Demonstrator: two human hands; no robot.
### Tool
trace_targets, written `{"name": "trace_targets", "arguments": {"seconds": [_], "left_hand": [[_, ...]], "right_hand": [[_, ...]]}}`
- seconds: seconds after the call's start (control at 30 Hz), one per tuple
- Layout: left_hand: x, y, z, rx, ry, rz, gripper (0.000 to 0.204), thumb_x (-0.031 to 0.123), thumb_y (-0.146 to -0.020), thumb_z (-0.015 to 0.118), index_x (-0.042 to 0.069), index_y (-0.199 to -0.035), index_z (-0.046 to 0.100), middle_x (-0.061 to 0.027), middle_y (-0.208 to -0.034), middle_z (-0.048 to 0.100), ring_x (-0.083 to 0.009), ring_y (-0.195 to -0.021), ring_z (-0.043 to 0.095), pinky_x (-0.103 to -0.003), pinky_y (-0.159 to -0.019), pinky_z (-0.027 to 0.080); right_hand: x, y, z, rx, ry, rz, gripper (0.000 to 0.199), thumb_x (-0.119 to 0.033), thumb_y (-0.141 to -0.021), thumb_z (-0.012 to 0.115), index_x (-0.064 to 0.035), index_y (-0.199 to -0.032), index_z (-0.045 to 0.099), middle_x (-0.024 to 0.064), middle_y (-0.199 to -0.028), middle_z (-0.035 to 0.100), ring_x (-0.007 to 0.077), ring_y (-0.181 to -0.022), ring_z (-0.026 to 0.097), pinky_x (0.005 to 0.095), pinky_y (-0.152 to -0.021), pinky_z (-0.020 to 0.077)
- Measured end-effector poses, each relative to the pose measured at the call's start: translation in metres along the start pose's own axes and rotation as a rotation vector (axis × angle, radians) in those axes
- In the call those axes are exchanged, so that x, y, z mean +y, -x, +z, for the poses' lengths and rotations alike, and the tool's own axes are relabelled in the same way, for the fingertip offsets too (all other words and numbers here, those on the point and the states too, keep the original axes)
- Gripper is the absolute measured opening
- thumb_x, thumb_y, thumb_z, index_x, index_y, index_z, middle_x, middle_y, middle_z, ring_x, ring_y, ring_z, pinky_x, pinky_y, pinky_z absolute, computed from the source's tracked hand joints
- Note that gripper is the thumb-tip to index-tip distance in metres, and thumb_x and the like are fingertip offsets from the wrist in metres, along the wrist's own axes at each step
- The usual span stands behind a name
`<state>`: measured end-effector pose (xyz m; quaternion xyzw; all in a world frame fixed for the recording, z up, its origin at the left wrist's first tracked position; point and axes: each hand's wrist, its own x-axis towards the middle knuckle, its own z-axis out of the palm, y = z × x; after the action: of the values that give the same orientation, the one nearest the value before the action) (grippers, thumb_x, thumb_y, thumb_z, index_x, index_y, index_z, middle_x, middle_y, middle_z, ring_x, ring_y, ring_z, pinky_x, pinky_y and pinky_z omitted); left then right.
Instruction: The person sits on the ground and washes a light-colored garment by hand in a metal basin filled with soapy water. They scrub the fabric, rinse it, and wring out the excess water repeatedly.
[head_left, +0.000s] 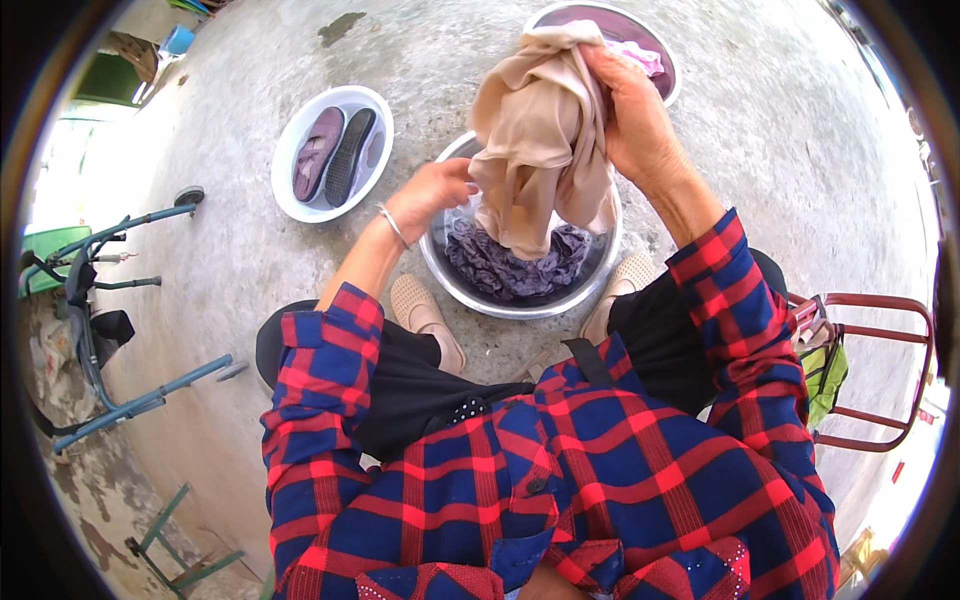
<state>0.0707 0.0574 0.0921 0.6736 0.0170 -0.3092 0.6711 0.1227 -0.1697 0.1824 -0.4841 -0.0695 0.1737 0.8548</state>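
Fingers of both hands (540,140) grip limp beige cloth (540,130) above round steel basin (600,270).

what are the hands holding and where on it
Both hands grip a wet beige garment over the metal basin: the right hand by its bunched top, the left hand at its lower left side.

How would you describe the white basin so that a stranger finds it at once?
Start from the metal basin of dark laundry between the person's feet. Look to its upper left on the concrete: the white basin sits there alone. Only it holds a pair of shoes, not cloth.
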Motion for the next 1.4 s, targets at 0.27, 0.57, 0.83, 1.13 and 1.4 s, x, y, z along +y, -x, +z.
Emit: {"name": "trace_targets", "arguments": {"seconds": [0.27,0.57,0.83,1.13,1.4], "left_hand": [[-0.036,-0.020,0.009,-0.043,-0.072,0.001,0.034,0.013,-0.077,0.056,0.002,-0.109,0.057,-0.0061,-0.113,0.056,-0.0150,-0.106,0.049,-0.032,-0.097,0.032],[0.014,0.003,0.037,-0.148,0.768,-0.024,0.044,0.026,-0.087,0.051,-0.002,-0.120,0.044,-0.0113,-0.116,0.054,-0.0186,-0.106,0.053,-0.035,-0.094,0.039],[0.011,-0.003,0.018,-0.153,0.796,0.146,0.037,0.006,-0.078,0.056,-0.005,-0.113,0.048,-0.0139,-0.110,0.056,-0.0205,-0.103,0.054,-0.035,-0.095,0.039],[0.047,0.008,0.005,0.258,0.329,0.347,0.019,0.008,-0.076,0.059,0.001,-0.092,0.053,-0.0062,-0.090,0.060,-0.0113,-0.079,0.056,-0.025,-0.079,0.043],[0.053,0.013,0.010,0.136,0.004,0.237,0.024,0.014,-0.073,0.066,0.008,-0.094,0.056,-0.0009,-0.084,0.061,-0.0074,-0.077,0.054,-0.024,-0.070,0.041]], "right_hand": [[0.002,-0.002,-0.001,0.035,-0.107,0.001,0.029,-0.022,-0.092,0.044,-0.0004,-0.109,0.053,0.0095,-0.103,0.058,0.0158,-0.092,0.058,0.0286,-0.080,0.0494],[0.036,0.001,-0.024,-0.088,0.831,0.342,0.036,-0.028,-0.068,0.063,0.0038,-0.086,0.062,0.0134,-0.085,0.063,0.0170,-0.074,0.058,0.0287,-0.066,0.0460],[0.057,0.013,-0.021,-0.476,1.558,0.264,0.040,-0.036,-0.065,0.066,0.0006,-0.082,0.064,0.0189,-0.079,0.063,0.0321,-0.077,0.061,0.0364,-0.068,0.0475],[0.019,-0.002,-0.016,-0.270,0.671,0.196,0.019,-0.014,-0.075,0.054,0.0009,-0.081,0.064,0.0063,-0.070,0.062,0.0147,-0.066,0.057,0.0267,-0.062,0.0446],[-0.011,0.004,-0.004,0.134,0.078,0.158,0.009,-0.010,-0.073,0.060,-0.0043,-0.079,0.058,0.0026,-0.074,0.057,0.0119,-0.067,0.057,0.0247,-0.062,0.0482]]}}
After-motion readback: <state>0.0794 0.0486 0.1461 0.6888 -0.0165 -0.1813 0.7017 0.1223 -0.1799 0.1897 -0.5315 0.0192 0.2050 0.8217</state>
